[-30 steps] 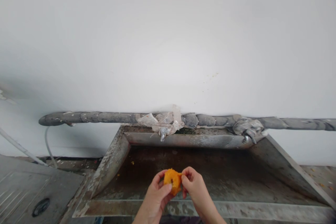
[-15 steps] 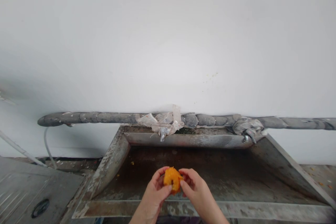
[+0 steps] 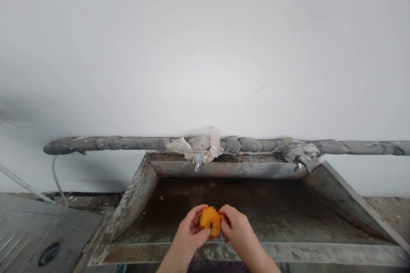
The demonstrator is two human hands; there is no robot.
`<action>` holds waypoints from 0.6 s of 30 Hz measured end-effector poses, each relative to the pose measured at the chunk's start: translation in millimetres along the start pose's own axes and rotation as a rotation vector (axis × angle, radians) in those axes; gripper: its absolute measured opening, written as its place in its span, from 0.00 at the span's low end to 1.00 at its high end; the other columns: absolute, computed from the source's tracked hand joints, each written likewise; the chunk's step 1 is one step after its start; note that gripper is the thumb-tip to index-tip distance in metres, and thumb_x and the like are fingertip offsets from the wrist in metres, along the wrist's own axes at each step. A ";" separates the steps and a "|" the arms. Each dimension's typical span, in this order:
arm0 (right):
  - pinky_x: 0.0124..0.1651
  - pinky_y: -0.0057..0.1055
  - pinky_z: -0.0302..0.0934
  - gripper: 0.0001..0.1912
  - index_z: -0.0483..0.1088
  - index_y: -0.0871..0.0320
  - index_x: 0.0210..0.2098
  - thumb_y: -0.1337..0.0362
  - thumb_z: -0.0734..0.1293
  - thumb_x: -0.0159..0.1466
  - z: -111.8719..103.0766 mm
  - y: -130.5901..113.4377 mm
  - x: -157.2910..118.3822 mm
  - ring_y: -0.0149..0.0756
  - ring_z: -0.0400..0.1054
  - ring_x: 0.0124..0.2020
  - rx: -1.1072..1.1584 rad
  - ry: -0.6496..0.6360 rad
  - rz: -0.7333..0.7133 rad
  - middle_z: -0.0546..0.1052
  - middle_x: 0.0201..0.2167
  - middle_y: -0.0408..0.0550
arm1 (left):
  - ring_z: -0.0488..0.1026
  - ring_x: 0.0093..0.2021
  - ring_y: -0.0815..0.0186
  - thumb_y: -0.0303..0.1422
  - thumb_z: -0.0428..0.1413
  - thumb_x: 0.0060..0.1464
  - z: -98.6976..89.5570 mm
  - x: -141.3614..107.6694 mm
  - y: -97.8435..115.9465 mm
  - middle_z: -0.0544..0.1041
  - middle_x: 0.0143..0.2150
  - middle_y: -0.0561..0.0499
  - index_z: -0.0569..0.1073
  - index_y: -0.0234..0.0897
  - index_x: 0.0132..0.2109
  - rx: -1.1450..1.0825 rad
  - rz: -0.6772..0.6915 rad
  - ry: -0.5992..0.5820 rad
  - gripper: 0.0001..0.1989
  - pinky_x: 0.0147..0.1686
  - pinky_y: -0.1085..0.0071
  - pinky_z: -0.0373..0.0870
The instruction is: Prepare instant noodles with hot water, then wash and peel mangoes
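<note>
An orange, uneven fruit-like piece with a small dark hollow is held over the front part of a metal sink. My left hand grips it from the left, with the thumb across its lower front. My right hand is at its right side, fingers closed in a pinch on a small orange bit at the edge. Whether that bit is still attached to the piece cannot be made out.
Behind the sink a wrapped grey pipe runs along the white wall. Two taps hang from it over the sink's back edge. A metal drainboard lies left; orange scraps lie right.
My right thumb has drawn back from the front of the orange piece, and the fingers have curled closer together at its right edge. The hollow is turned slightly more into view.
</note>
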State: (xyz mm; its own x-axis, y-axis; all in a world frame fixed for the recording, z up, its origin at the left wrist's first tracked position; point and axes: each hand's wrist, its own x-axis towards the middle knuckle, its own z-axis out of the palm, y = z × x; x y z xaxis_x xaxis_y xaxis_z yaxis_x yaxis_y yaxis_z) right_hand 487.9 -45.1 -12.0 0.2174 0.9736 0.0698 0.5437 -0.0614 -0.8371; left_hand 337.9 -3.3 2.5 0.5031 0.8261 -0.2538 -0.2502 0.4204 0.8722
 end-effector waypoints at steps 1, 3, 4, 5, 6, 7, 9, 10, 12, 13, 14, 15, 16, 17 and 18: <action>0.20 0.23 0.57 0.10 0.65 0.58 0.26 0.74 0.55 0.52 1.0 2.3 1.2 0.28 0.63 0.18 0.086 -0.030 0.073 0.67 0.20 0.40 | 0.70 0.44 0.56 0.30 0.64 0.37 -1.8 0.4 -1.4 0.75 0.44 0.41 0.67 0.35 0.46 -0.018 -0.020 -0.008 0.26 0.44 0.63 0.64; 0.14 0.21 0.53 0.07 0.65 0.58 0.27 0.71 0.56 0.54 2.6 6.5 3.1 0.27 0.59 0.12 0.283 -0.094 0.209 0.65 0.14 0.37 | 0.71 0.43 0.57 0.30 0.64 0.36 -5.3 1.2 -3.9 0.75 0.43 0.41 0.65 0.34 0.47 -0.080 -0.072 -0.025 0.28 0.43 0.63 0.65; 0.13 0.21 0.53 0.06 0.65 0.59 0.27 0.69 0.57 0.54 3.1 8.0 3.7 0.27 0.58 0.11 0.385 -0.110 0.254 0.64 0.12 0.36 | 0.71 0.42 0.58 0.30 0.64 0.36 -6.7 1.5 -4.7 0.75 0.43 0.41 0.64 0.33 0.48 -0.122 -0.099 -0.032 0.30 0.42 0.64 0.65; 0.13 0.21 0.53 0.05 0.65 0.59 0.27 0.67 0.59 0.55 3.3 8.9 4.1 0.26 0.58 0.10 0.497 -0.111 0.288 0.64 0.11 0.36 | 0.72 0.41 0.58 0.29 0.64 0.36 -7.6 1.7 -5.1 0.75 0.43 0.41 0.63 0.33 0.49 -0.164 -0.125 -0.039 0.30 0.41 0.64 0.66; 0.13 0.21 0.54 0.05 0.65 0.60 0.26 0.65 0.60 0.55 3.1 9.1 4.2 0.26 0.57 0.10 0.623 -0.103 0.313 0.65 0.11 0.36 | 0.72 0.40 0.59 0.28 0.64 0.37 -8.0 1.7 -5.1 0.75 0.43 0.41 0.62 0.32 0.49 -0.205 -0.149 -0.050 0.31 0.41 0.65 0.66; 0.14 0.20 0.55 0.06 0.65 0.60 0.26 0.63 0.63 0.54 2.7 8.8 4.0 0.24 0.57 0.11 0.761 -0.094 0.335 0.66 0.12 0.37 | 0.72 0.40 0.60 0.27 0.63 0.38 -7.9 1.7 -4.8 0.75 0.43 0.41 0.61 0.32 0.50 -0.244 -0.164 -0.065 0.30 0.41 0.65 0.66; 0.15 0.18 0.56 0.08 0.66 0.62 0.26 0.62 0.67 0.52 1.2 7.4 3.0 0.21 0.55 0.13 1.025 -0.080 0.370 0.67 0.16 0.38 | 0.73 0.39 0.61 0.25 0.61 0.40 -7.0 1.5 -3.9 0.75 0.43 0.41 0.60 0.31 0.50 -0.314 -0.183 -0.089 0.29 0.41 0.66 0.67; 0.16 0.18 0.56 0.10 0.67 0.63 0.27 0.63 0.69 0.51 0.3 6.8 2.3 0.20 0.55 0.13 1.129 -0.083 0.383 0.67 0.17 0.38 | 0.73 0.39 0.62 0.24 0.60 0.42 -6.4 1.5 -3.8 0.74 0.43 0.41 0.59 0.31 0.50 -0.342 -0.194 -0.090 0.28 0.41 0.66 0.68; 0.18 0.17 0.57 0.11 0.68 0.64 0.28 0.63 0.71 0.50 -1.1 6.6 0.8 0.19 0.57 0.15 1.246 -0.092 0.399 0.69 0.19 0.40 | 0.73 0.38 0.63 0.22 0.57 0.45 -5.6 1.7 -4.8 0.74 0.44 0.41 0.58 0.32 0.52 -0.398 -0.223 -0.072 0.26 0.40 0.67 0.69; 0.19 0.17 0.58 0.11 0.69 0.65 0.29 0.64 0.71 0.51 -1.6 7.0 0.0 0.19 0.58 0.16 1.271 -0.083 0.402 0.69 0.20 0.41 | 0.74 0.39 0.62 0.22 0.56 0.46 -5.3 2.0 -5.8 0.74 0.44 0.41 0.57 0.32 0.52 -0.424 -0.246 -0.050 0.26 0.40 0.67 0.70; 0.19 0.17 0.59 0.11 0.69 0.65 0.30 0.64 0.72 0.51 -2.1 7.6 -0.8 0.20 0.58 0.16 1.284 -0.066 0.403 0.69 0.21 0.42 | 0.74 0.39 0.62 0.22 0.55 0.48 -5.0 2.4 -7.2 0.74 0.45 0.40 0.57 0.32 0.53 -0.448 -0.277 -0.021 0.25 0.40 0.67 0.70; 0.20 0.18 0.59 0.11 0.70 0.65 0.30 0.64 0.72 0.51 -2.6 8.1 -1.6 0.20 0.59 0.16 1.294 -0.037 0.399 0.70 0.21 0.42 | 0.74 0.40 0.61 0.22 0.55 0.48 -4.7 3.0 -8.6 0.73 0.45 0.40 0.56 0.31 0.53 -0.476 -0.313 0.007 0.25 0.41 0.67 0.70; 0.20 0.18 0.59 0.12 0.69 0.64 0.31 0.64 0.72 0.50 -3.1 8.4 -2.4 0.20 0.59 0.17 1.308 0.000 0.393 0.69 0.21 0.42 | 0.74 0.41 0.59 0.23 0.55 0.49 -4.3 3.5 -9.8 0.73 0.45 0.39 0.57 0.29 0.53 -0.507 -0.352 0.029 0.24 0.41 0.68 0.70; 0.20 0.17 0.58 0.12 0.69 0.64 0.31 0.64 0.72 0.50 -3.6 8.3 -3.3 0.20 0.58 0.17 1.324 0.043 0.388 0.69 0.22 0.41 | 0.74 0.42 0.58 0.24 0.54 0.50 -3.8 4.2 -10.9 0.73 0.44 0.38 0.57 0.26 0.53 -0.542 -0.389 0.046 0.23 0.42 0.69 0.70; 0.20 0.17 0.58 0.12 0.69 0.64 0.30 0.64 0.72 0.50 -3.8 7.7 -4.1 0.20 0.58 0.17 1.336 0.078 0.385 0.69 0.22 0.41 | 0.73 0.44 0.56 0.25 0.54 0.51 -3.2 4.8 -11.6 0.73 0.44 0.38 0.58 0.24 0.52 -0.576 -0.420 0.056 0.22 0.42 0.70 0.70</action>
State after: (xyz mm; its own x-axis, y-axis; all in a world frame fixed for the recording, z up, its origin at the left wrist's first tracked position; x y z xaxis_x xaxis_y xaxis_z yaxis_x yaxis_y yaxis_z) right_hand 494.3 -50.5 -16.7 0.2426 0.9264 -0.2879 -0.7273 -0.0227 -0.6860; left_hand 340.5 -3.0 -10.2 0.6132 0.5628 -0.5543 -0.4495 0.8256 0.3410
